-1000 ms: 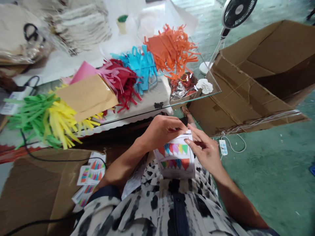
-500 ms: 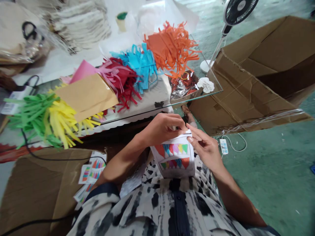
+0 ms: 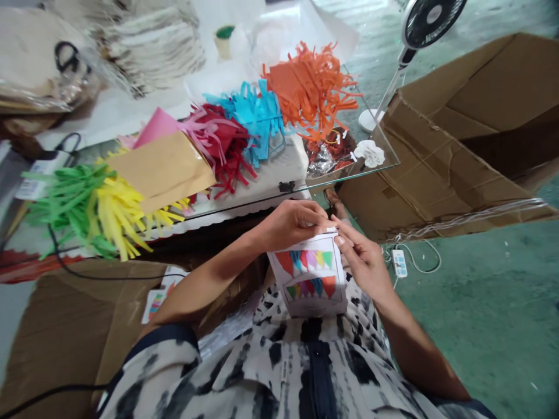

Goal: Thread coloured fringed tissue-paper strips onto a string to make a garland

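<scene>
A thick white stack of printed cards, showing two rows of coloured pennants, rests on my lap. Its lower side shows some depth. At its top edge my left hand is closed, with thumb and fingers pinched near the upper right corner. My right hand closes on that same corner from the right, its thumb on the front face. The two hands' fingertips meet over a small white edge, and what lies between them is partly hidden.
On the glass-topped table ahead lie green, yellow, red, blue and orange tassels, plus a tan envelope. Cardboard boxes stand left and right. A fan and power strip are right.
The view has shifted slightly. My hands stay at the top corner of the cards, with small finger movements. My left forearm now covers more of the loose cards in the left box.
</scene>
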`<state>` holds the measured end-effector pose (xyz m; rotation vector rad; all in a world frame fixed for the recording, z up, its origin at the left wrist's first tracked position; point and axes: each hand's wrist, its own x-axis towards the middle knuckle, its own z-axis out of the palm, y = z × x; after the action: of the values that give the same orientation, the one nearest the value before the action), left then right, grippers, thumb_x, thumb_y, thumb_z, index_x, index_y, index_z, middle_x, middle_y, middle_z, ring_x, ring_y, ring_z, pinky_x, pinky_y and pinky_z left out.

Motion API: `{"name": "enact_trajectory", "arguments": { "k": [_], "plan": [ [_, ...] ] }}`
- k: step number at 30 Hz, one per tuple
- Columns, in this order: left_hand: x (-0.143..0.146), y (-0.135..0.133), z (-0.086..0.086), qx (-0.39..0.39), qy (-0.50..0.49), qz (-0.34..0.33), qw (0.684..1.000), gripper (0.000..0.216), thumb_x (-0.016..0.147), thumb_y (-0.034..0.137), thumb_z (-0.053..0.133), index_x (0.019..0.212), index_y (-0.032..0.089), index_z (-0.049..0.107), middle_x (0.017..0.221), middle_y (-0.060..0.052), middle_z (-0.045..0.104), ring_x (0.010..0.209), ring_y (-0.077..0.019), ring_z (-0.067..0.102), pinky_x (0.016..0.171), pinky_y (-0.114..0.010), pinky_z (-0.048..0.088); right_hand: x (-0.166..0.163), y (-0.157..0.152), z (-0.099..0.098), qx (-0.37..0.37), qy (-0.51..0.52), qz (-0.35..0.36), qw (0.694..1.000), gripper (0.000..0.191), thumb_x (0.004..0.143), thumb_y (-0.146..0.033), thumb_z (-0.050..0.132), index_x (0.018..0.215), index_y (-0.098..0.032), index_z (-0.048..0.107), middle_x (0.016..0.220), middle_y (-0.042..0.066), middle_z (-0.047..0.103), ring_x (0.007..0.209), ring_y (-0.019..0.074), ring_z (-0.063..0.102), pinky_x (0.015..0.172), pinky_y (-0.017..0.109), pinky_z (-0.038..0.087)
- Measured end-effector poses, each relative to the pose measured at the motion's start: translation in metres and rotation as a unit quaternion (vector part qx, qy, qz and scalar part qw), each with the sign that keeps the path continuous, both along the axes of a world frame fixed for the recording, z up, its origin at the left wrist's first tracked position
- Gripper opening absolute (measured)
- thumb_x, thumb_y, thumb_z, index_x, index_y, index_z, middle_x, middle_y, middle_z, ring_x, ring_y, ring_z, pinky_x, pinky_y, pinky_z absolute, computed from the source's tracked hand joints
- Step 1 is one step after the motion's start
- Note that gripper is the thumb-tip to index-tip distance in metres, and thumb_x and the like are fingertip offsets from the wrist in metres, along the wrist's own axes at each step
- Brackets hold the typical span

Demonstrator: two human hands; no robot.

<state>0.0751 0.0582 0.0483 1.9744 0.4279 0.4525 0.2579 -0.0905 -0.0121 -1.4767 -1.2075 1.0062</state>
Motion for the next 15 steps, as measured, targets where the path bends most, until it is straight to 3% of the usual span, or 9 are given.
{"name": "enact_trajectory", "arguments": {
  "k": [9, 12, 15],
  "plan": [
    [0.0, -0.016, -0.007, 0.088, -0.005, 0.053, 0.995, 0.028, 0.095, 0.015, 0.059, 0.097, 0.025, 0.085, 0.105, -0.006, 0.078, 0.087, -0.0142, 0.074, 0.08, -0.024, 0.056, -0.002, -0.001, 0.001, 0.002, -0.007, -0.02, 1.0, 0.049, 0.104, -0.046, 0.06, 0.151, -0.033, 0.061, 0.144, 0.003, 0.071, 0.139, 0.0249, 0.063, 0.115, 0.043, 0.053],
    [0.001, -0.012, -0.001, 0.102, 0.01, 0.071, 0.992, 0.024, 0.092, 0.014, 0.062, 0.092, 0.022, 0.085, 0.097, -0.006, 0.077, 0.08, -0.0131, 0.072, 0.074, -0.022, 0.054, -0.002, 0.0, 0.004, 0.0, -0.014, -0.019, 1.0, 0.05, 0.104, -0.046, 0.061, 0.152, -0.032, 0.06, 0.142, 0.004, 0.072, 0.141, 0.026, 0.062, 0.114, 0.043, 0.055],
    [0.003, -0.001, 0.012, 0.117, 0.033, 0.026, 0.992, 0.02, 0.093, 0.018, 0.065, 0.093, 0.021, 0.085, 0.089, -0.005, 0.076, 0.075, -0.0122, 0.07, 0.068, -0.021, 0.051, -0.004, 0.001, 0.008, 0.006, -0.026, -0.005, 1.0, 0.052, 0.104, -0.047, 0.061, 0.153, -0.03, 0.059, 0.145, 0.003, 0.07, 0.141, 0.0284, 0.061, 0.112, 0.045, 0.056]
  ]
}}
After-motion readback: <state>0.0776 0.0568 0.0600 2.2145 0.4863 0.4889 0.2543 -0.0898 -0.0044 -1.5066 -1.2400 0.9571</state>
